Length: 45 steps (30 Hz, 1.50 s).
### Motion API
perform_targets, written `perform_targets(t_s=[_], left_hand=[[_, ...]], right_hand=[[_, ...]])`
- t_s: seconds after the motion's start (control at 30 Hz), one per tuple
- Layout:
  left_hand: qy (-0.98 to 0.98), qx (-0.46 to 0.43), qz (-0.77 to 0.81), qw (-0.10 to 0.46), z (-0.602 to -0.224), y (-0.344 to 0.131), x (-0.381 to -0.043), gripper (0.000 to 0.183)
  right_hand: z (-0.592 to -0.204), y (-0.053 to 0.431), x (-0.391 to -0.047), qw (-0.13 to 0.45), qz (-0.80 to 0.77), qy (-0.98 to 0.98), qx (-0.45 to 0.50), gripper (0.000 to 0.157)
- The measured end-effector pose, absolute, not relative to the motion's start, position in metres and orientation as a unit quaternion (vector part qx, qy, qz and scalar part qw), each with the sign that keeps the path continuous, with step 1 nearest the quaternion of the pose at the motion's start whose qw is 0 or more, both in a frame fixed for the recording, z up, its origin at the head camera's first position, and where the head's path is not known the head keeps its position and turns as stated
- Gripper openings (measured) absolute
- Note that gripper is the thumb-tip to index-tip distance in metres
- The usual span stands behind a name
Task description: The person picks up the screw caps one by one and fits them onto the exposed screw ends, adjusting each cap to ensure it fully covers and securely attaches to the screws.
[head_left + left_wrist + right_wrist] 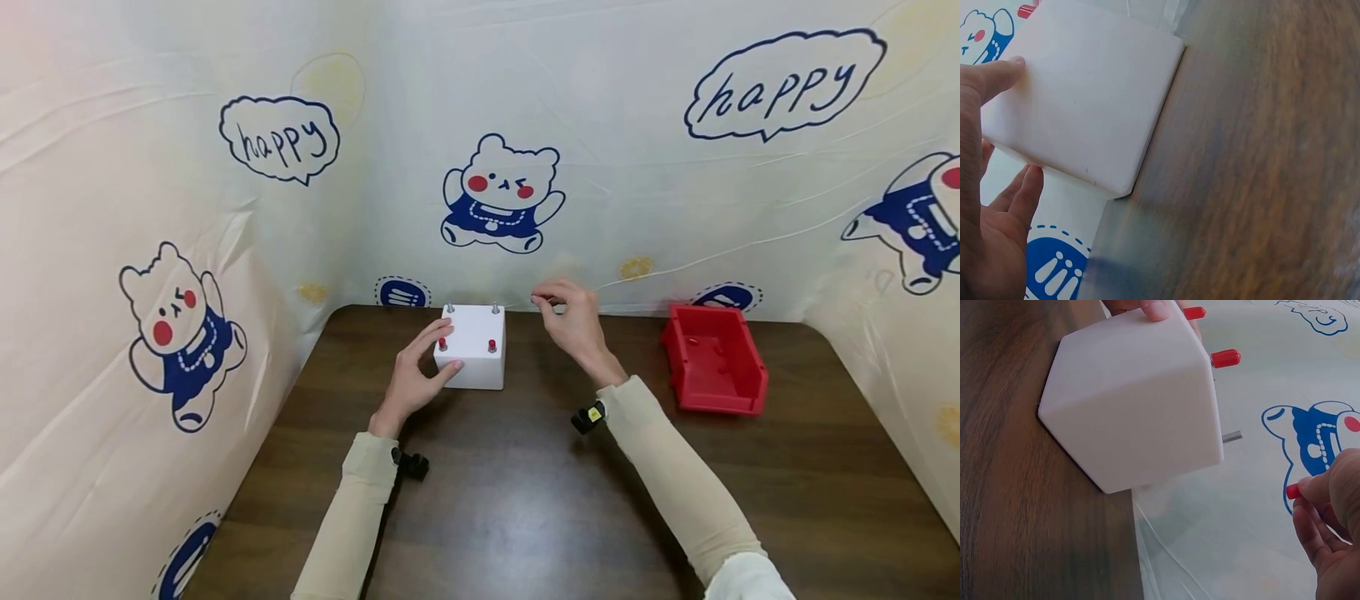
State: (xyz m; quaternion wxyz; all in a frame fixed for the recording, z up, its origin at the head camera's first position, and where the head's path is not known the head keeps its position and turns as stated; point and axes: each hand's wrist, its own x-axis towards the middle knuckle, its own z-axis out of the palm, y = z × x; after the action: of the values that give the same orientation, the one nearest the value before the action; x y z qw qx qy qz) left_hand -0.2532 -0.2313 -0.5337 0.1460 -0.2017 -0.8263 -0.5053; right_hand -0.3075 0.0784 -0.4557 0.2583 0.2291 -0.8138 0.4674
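A white box stands near the table's back edge. Red caps cover the two front posts on its top, while the two back metal posts are bare. My left hand holds the box at its left side, the thumb on the front face and the other fingers along the side and top edge. To the right of the box, my right hand is raised and pinches a small red cap between thumb and forefinger. In the right wrist view, that cap is apart from the bare post.
A red open-fronted bin stands at the right of the table, with a few small red pieces inside. The brown wooden table ends at a printed cloth backdrop just behind the box.
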Motion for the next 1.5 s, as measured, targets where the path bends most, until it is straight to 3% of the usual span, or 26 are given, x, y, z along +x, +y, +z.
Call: perform_targets(t_s=[1.5], left_hand=[[-0.826,-0.203,-0.507,0.142,-0.532,-0.23,-0.253,0.059]], right_hand=[[-0.452,0.048,-0.318,0.214,0.476,-0.823,0.225,0.011]])
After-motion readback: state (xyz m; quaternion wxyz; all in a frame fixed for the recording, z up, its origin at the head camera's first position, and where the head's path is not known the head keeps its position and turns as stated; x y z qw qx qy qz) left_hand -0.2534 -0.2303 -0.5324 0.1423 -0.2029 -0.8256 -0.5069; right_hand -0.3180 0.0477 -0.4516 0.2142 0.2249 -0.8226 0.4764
